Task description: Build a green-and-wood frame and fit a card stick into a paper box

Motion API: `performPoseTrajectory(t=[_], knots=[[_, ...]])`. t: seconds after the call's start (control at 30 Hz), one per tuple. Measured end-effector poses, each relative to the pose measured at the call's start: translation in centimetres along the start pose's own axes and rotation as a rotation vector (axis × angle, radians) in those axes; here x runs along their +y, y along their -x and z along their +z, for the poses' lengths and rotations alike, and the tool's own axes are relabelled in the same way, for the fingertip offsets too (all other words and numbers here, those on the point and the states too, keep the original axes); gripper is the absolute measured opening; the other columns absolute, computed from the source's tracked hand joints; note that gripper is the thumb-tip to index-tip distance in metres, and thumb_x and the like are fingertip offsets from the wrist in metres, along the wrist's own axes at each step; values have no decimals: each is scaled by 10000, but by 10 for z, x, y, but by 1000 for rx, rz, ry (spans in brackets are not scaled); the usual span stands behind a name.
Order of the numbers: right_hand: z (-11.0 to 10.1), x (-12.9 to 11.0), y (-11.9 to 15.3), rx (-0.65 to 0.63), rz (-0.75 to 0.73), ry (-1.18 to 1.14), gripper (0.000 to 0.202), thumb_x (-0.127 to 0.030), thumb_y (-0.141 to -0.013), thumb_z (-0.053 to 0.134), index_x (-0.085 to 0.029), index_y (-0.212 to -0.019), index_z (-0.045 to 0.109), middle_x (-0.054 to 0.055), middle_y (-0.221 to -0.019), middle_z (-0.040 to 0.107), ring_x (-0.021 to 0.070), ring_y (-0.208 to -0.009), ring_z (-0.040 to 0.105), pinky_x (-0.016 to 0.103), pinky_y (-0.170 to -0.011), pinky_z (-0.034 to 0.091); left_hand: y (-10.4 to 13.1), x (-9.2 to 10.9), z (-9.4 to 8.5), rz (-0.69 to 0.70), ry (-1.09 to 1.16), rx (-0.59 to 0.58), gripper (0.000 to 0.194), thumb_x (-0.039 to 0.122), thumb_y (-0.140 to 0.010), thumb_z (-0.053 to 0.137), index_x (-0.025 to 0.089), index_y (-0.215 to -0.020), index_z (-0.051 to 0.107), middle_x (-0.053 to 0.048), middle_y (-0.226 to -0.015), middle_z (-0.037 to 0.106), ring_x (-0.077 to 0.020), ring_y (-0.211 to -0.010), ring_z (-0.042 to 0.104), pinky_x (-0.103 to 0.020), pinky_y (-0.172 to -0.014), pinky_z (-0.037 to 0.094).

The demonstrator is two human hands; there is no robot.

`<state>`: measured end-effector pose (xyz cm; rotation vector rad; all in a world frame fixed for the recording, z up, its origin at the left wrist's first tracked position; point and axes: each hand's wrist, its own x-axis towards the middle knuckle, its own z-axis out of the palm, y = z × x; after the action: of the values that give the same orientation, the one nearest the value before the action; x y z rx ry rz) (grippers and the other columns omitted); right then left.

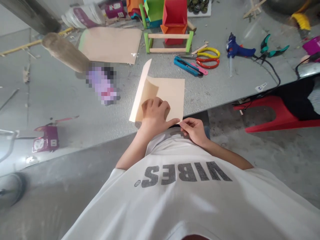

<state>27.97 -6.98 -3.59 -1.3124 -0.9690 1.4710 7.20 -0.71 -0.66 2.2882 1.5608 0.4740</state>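
A cream sheet of paper [172,93] lies at the front edge of the grey table, its left side folded up and curling over. My left hand [155,116] rests on the sheet with fingers spread and bent, the thumb stretched toward the near right corner. At that corner, my right hand [193,130] pinches the paper between thumb and fingertips. Beyond the sheet lie a blue utility knife [186,65] and scissors [208,62] with one yellow and one red handle loop.
A blue glue gun [238,48] and teal-handled pliers [273,48] lie at the right. Behind stand a green-and-wood frame [167,36] and a red folded-paper piece [175,20]. A beige sheet [110,45] and a brown cylinder [65,53] are at left. A red stool [270,115] stands below.
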Motion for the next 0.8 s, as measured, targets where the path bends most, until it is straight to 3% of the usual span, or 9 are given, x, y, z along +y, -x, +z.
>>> performPoseTrajectory(t=[0.23, 0.8], knots=[[0, 1, -2, 1, 50, -17, 657, -814, -625, 1101, -237, -706, 798, -7, -591, 689, 107, -478, 496, 295, -491, 458, -2, 0, 2, 38, 6, 20, 508, 568, -877, 1048, 261, -1125, 728, -140, -1310, 681, -445, -1311, 646, -657, -1246, 541], [2, 7, -2, 23, 73, -27, 698, -863, -609, 1088, -226, -704, 819, 24, -622, 733, 93, -465, 486, 285, -461, 440, -1, 1, 2, 19, -36, -1, 491, 601, -913, 999, 272, -1175, 746, -165, -1361, 722, -466, -1366, 618, -690, -1289, 447]])
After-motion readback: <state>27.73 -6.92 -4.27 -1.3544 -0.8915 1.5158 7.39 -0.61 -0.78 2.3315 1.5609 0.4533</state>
